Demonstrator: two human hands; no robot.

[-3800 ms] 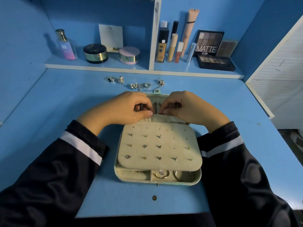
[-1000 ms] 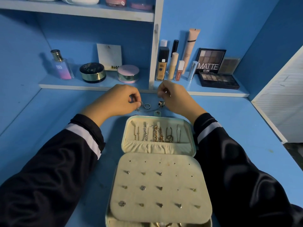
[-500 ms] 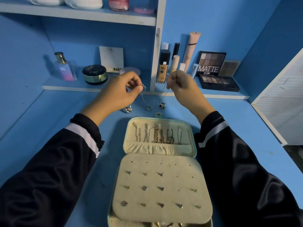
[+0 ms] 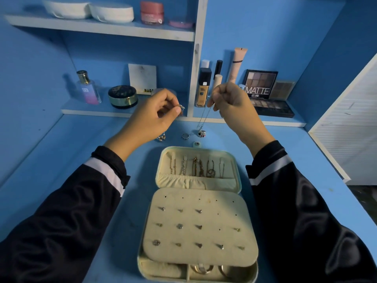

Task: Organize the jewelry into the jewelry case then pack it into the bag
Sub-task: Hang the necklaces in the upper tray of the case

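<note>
An open cream jewelry case [image 4: 240,180] lies on the blue desk. Several necklaces [image 4: 193,168] hang in its lid, and an earring panel [image 4: 200,227] with several studs covers the base. My left hand [image 4: 155,117] is raised above the desk, pinching a silver ring [image 4: 181,107]. My right hand [image 4: 230,99] is raised too, pinching a thin chain necklace [image 4: 205,119] that hangs down to a small pendant [image 4: 199,131]. On the desk behind the case lie a ring [image 4: 185,136], a chunky ring [image 4: 203,133] and a small charm [image 4: 162,137].
A low shelf [image 4: 91,111] at the back holds a perfume bottle [image 4: 87,88], a round compact [image 4: 122,97], foundation bottles [image 4: 204,86] and eyeshadow palettes [image 4: 265,99]. An upper shelf carries jars. A white slatted panel [image 4: 346,139] stands at the right.
Both hands have lifted from the desk behind the case, raising the chain with them. The left hand now shows a ring in its fingertips. The view has tilted upward.
</note>
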